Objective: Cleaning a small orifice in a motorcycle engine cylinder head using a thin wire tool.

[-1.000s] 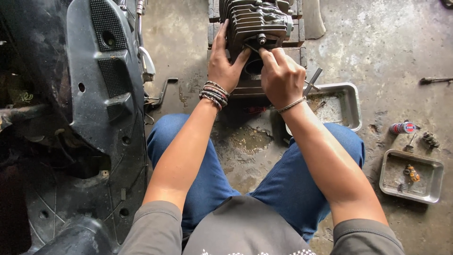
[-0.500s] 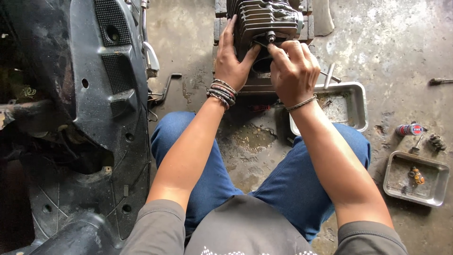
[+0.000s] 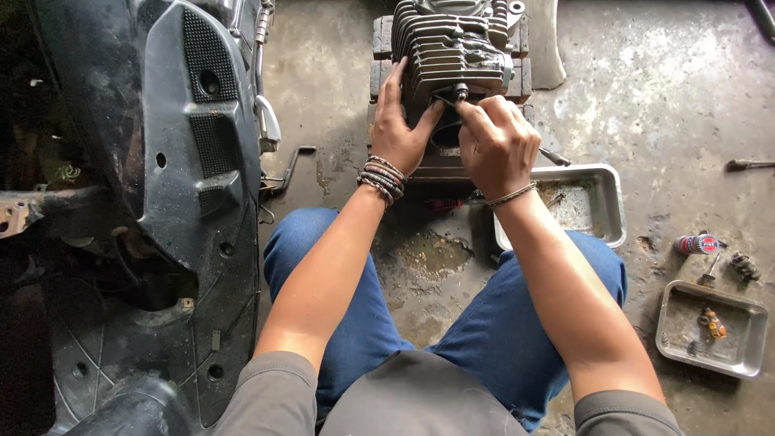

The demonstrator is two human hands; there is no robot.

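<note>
The person sits on the floor, knees apart. The left hand (image 3: 400, 133) presses flat on the finned engine cylinder (image 3: 452, 52) on wooden blocks. The right hand (image 3: 496, 141) pinches a thin black ring (image 3: 442, 121) under it, probably fitting it; next needs gentle seating.

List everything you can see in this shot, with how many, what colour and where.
finned engine cylinder: one, dark grey, top centre, on wooden blocks
scooter body panel: one, black, left side
large metal tray: one, silver, on the floor right of the hands
small metal tray: one, silver, lower right, small parts inside
loose small parts: a few, red and grey, above the small tray
tool: one, dark, right edge of the floor
left hand: beaded bracelets, flat against the cylinder
right hand: thin bracelet, fingers pinching at the cylinder's underside
</note>
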